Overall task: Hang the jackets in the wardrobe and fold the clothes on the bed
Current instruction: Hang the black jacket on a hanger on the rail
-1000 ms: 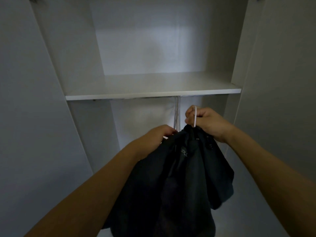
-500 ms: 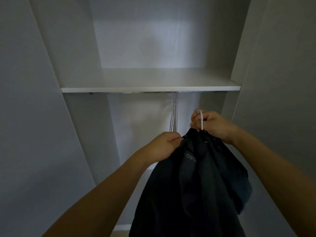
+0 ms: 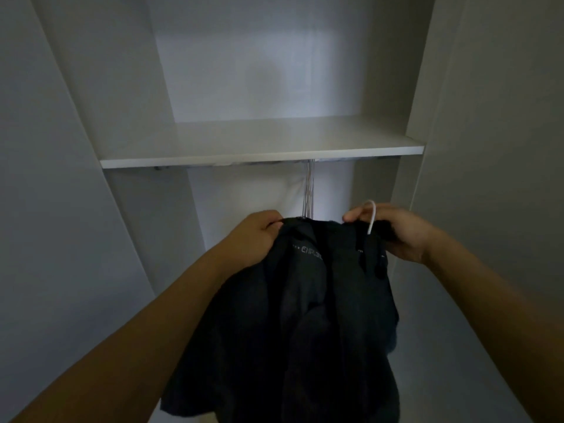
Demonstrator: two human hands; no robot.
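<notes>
Since half a second ago both hands have spread apart, stretching the collar wider between them, while the shelf sits about where it did; from my remote seat I read this as the last adjustment before hooking on.

Going left to right: my left hand (image 3: 258,235) is curled round the left edge of the dark jacket (image 3: 308,315) at its collar; the jacket hangs straight down from both hands, in front of the open wardrobe (image 3: 128,87) and below its shelf (image 3: 262,154); just behind the collar a bundle of thin spare hangers (image 3: 308,190) dangles from under the shelf; my right hand (image 3: 399,232) grips the other side of the collar with the white hanger hook (image 3: 370,215) rising between its fingers.

Risks, as I judge them: the rail is hidden under the shelf edge, so the hook could miss it or snag the spare hangers; the pull on the collar could slide a shoulder off the hanger, whose arms I cannot see inside the fabric; then the jacket drops.
</notes>
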